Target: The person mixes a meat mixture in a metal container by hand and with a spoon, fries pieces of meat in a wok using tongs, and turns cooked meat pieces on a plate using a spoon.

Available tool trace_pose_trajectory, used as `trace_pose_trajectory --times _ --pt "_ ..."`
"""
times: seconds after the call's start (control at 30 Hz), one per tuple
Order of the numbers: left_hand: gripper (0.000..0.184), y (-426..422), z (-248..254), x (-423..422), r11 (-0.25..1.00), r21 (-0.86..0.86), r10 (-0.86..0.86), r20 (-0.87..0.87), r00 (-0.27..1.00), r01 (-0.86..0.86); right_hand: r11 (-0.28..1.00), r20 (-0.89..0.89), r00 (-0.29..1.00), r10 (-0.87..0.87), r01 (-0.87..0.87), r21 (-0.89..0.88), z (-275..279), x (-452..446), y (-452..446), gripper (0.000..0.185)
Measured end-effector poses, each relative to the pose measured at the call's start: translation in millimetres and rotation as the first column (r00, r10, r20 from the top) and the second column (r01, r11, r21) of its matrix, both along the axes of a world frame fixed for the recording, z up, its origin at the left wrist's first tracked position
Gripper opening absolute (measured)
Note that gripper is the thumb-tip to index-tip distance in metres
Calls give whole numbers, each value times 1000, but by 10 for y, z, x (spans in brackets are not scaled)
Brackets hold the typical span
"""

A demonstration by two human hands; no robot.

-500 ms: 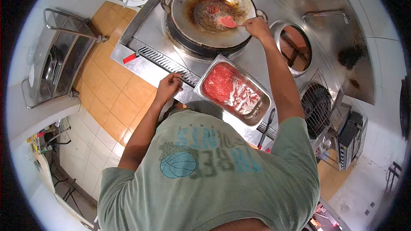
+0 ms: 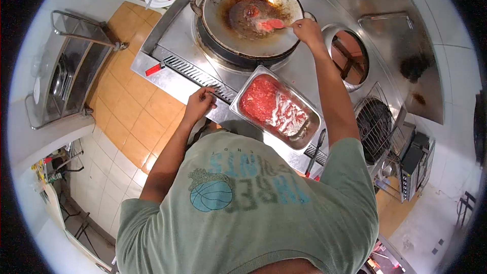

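1. Lying over the inside of the pan [image 2: 248, 44], the spoon [image 2: 280, 25] is gripped by its handle in the closed right hand [image 2: 307, 31], which is held at the pan's right rim.
2. The spoon's long axis is pointed leftward from that hand, toward the middle of the pan; the right arm is clearly the nearer one.
3. The left hand [image 2: 199, 104] is held near the front edge of the stove [image 2: 172, 40], well apart from the spoon; its fingers are partly curled, and whether anything is held in them cannot be told.
4. The spoon's head is covered with moist red paste [image 2: 272, 22], so its exact shape is hidden.
5. Below it, the pan's middle is wetted with brownish liquid and ringed by dark stains.
6. Between body and pan, a metal tray [image 2: 308, 131] is set aslant, with paste heaped toward its left end.
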State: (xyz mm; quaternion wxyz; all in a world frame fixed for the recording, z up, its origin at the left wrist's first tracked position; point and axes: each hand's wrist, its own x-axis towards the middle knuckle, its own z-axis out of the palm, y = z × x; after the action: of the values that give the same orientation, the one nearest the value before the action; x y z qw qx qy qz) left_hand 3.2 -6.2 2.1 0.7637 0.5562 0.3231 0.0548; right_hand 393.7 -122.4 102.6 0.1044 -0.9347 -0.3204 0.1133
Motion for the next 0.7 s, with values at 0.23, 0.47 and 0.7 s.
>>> trace_pose_trajectory --times 0.23,0.47,0.7 --pt "19 55 -94 -24 1000 21 -5 -4 1000 5 1000 15 1000 -8 8 -2 -7 -41 43 27" --pt "19 80 12 -6 996 77 -48 -45 998 52 994 143 984 105 -102 -26 32 -334 -31 27" --pt "19 62 -18 -33 998 44 -34 13 999 33 851 566 800 197 -426 307 756 -547 -295 43"
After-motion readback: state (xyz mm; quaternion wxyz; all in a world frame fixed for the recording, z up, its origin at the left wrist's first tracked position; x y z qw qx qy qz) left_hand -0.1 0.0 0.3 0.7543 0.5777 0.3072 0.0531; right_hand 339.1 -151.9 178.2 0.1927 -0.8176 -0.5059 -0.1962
